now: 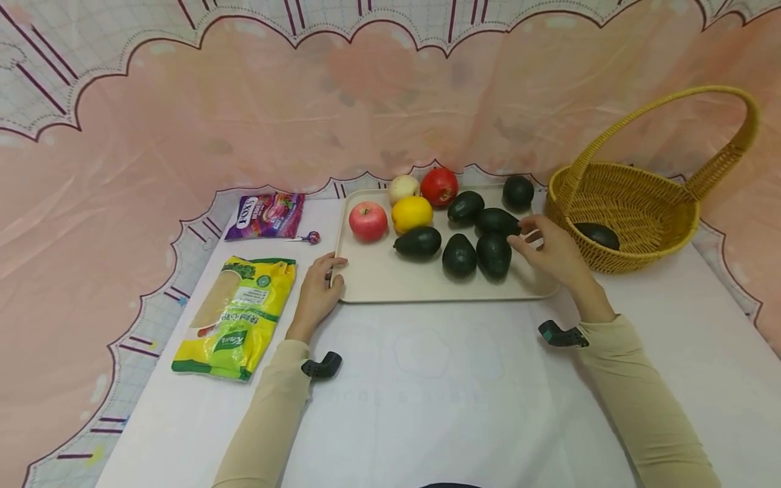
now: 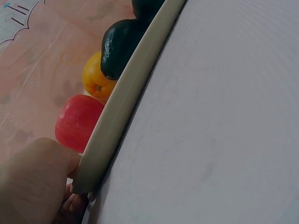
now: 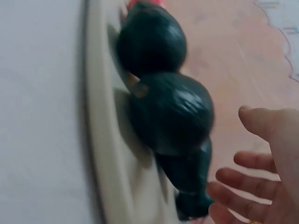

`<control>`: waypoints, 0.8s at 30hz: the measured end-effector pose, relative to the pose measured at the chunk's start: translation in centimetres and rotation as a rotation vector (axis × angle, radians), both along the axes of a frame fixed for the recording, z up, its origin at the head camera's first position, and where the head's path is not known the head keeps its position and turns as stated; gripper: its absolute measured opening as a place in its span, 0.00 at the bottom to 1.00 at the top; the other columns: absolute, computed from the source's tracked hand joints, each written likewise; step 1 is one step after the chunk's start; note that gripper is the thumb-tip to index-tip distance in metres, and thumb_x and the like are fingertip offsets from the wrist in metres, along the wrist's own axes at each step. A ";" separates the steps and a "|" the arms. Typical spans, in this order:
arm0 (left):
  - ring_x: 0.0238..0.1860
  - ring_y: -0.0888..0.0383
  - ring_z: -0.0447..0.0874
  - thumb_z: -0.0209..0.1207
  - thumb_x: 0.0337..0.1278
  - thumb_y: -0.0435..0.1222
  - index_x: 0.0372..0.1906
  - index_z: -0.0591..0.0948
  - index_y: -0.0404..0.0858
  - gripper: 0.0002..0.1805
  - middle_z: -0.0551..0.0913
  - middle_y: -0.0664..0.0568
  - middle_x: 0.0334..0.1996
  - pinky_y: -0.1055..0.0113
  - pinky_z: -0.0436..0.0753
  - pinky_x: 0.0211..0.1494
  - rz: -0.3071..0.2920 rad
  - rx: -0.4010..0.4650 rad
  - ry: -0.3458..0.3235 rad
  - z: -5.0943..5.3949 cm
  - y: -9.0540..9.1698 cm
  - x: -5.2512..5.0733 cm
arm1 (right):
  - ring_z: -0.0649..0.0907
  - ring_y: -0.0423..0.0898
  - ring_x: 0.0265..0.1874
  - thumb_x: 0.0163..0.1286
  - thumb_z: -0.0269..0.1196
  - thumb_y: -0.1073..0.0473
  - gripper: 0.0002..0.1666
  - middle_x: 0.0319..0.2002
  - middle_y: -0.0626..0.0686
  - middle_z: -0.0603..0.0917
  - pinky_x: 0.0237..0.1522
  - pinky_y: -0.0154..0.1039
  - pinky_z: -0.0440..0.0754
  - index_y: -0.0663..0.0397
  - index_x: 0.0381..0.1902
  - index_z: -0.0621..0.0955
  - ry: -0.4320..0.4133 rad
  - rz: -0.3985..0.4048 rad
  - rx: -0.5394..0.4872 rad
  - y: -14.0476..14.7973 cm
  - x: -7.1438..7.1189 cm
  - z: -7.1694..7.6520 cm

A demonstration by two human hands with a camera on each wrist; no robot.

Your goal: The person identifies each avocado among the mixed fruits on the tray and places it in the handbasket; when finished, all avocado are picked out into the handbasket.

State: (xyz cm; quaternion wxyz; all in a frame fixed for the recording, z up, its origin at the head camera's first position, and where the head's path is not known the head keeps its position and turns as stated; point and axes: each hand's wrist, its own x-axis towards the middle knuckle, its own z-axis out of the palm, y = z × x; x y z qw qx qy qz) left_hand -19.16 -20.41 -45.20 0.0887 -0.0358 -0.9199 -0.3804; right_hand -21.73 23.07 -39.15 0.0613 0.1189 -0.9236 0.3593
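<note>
- Left sleeve: long, plain khaki.
- Right sleeve: matching khaki, creased along the forearm.
- Left wrist camera: black, bent housing.
- Right wrist camera: black, small green patch.

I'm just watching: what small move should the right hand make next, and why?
Probably the right hand should close around the nearest avocado. It is open beside the avocados on the tray, the left hand grips the tray's edge, and another avocado already lies in the basket.
</note>
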 end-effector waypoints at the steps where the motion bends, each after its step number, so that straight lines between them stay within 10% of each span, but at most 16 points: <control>1: 0.60 0.44 0.70 0.50 0.56 0.31 0.53 0.78 0.38 0.19 0.69 0.41 0.65 0.50 0.75 0.58 0.000 -0.002 0.002 0.0 0.0 0.0 | 0.80 0.58 0.47 0.65 0.59 0.42 0.32 0.50 0.61 0.79 0.46 0.55 0.76 0.60 0.56 0.71 -0.017 -0.010 0.003 -0.3 0.1 -0.1; 24: 0.63 0.46 0.68 0.51 0.58 0.32 0.54 0.78 0.40 0.18 0.68 0.43 0.65 0.52 0.74 0.61 -0.004 0.008 -0.022 0.2 0.0 0.0 | 0.74 0.59 0.54 0.54 0.64 0.33 0.49 0.59 0.63 0.71 0.56 0.56 0.72 0.58 0.62 0.61 -0.135 -0.020 0.059 -3.4 0.6 -2.3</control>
